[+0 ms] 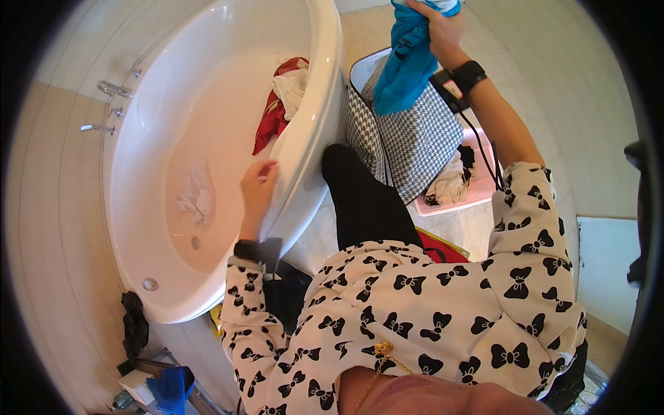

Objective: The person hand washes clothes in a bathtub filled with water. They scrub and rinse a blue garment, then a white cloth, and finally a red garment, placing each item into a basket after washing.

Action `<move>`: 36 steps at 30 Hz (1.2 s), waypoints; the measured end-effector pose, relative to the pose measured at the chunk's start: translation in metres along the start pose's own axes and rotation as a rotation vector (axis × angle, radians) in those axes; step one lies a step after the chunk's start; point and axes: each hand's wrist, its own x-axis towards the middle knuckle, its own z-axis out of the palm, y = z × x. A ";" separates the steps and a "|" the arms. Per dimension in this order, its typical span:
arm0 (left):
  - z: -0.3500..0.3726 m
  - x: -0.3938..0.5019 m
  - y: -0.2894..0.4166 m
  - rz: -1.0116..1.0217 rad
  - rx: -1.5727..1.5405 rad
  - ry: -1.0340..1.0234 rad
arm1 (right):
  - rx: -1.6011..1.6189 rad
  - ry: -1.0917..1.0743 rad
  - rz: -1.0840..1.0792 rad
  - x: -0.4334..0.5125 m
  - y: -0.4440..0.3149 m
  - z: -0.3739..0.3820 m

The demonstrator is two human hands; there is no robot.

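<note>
My right hand (447, 32), at the top right, grips a blue garment (407, 72) that hangs over an open houndstooth fabric basket (417, 140). Some white cloth shows beside the blue at the top edge. My left hand (259, 181) is at the near rim of a white bathtub (324, 67), its fingers curled; whether it holds anything is unclear. Inside the tub, a red patterned cloth (267, 124) and a white cloth (291, 91) lie against the wall by the rim. A thin white cloth (198, 197) lies in the shallow water.
Behind the basket stands a pink tub (482, 192) holding beige and black clothes (448, 181). Chrome taps (111, 89) are on the tub's far side. A red item (441, 248) lies on the floor near my leg. A blue cloth (171, 386) hangs at the lower left.
</note>
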 end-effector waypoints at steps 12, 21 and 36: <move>0.080 0.005 0.036 0.106 0.033 -0.447 | -0.273 0.154 0.054 -0.040 0.018 -0.176; 0.028 -0.014 0.021 -0.002 0.028 -0.190 | -0.659 -0.239 0.854 -0.201 0.045 -0.322; -0.107 -0.092 -0.104 -0.193 0.183 0.198 | -0.314 -1.099 0.587 -0.196 0.058 0.066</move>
